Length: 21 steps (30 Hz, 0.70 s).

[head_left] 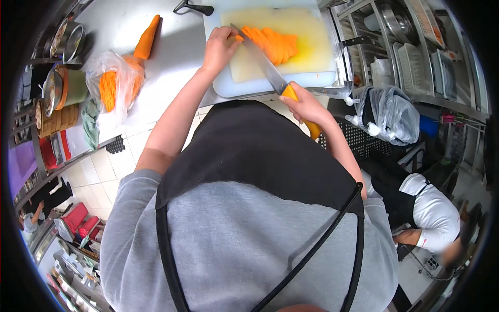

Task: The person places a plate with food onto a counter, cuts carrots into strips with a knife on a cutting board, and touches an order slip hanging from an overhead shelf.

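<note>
My right hand (306, 106) is wrapped round the yellow handle of a large knife (265, 65). The blade points up and left across the cutting board (249, 75), its tip near my left hand (223, 44). The fingers of my left hand are pressed together on a small orange piece (239, 38) at the left end of a row of overlapping carrot slices (273, 46). These slices lie on the yellowish board, which rests on a pale blue one.
Left of the boards are a whole carrot (147, 39), a plastic bag with orange shreds (117, 86) and a black-handled tool (195, 8). A second knife (358, 41) sits beyond the boards' right edge. A co-worker (431, 210) is at lower right; another person (39, 210) is far left.
</note>
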Each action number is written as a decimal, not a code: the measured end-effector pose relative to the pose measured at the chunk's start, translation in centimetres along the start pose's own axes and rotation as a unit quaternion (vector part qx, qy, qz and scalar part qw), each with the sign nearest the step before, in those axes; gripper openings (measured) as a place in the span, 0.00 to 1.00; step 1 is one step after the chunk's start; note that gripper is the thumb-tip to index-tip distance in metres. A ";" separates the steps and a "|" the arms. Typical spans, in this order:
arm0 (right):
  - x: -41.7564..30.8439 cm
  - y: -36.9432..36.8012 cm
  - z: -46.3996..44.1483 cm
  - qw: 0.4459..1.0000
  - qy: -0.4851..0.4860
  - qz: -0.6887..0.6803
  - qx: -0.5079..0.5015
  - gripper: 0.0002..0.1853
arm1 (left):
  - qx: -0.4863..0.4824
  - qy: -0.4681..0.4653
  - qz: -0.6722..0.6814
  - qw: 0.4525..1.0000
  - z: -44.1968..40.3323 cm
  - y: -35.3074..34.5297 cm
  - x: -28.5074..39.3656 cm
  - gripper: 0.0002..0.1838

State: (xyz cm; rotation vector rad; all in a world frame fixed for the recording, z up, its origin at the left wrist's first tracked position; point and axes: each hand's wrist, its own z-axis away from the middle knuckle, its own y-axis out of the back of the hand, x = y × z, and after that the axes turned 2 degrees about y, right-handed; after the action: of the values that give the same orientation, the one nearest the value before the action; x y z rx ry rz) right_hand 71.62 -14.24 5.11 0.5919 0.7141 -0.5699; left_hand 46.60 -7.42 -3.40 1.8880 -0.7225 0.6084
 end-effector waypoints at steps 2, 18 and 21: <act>0.0 0.3 0.9 0.997 0.014 -0.080 -0.017 0.11 | -0.006 -0.014 -0.002 1.000 -0.1 0.4 -0.3 0.10; 3.2 2.9 9.0 0.900 0.026 0.105 0.422 0.17 | -0.162 0.201 0.341 0.904 -5.3 1.4 3.8 0.05; 4.9 5.6 10.8 0.868 0.027 0.098 0.487 0.16 | -0.198 0.142 0.341 0.908 -6.9 -1.7 8.2 0.05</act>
State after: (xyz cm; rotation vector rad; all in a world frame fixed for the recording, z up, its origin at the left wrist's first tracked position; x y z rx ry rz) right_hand 82.99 -18.82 9.74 1.6107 0.3629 -0.7094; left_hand 52.84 -2.31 3.79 1.1119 -1.2162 1.0553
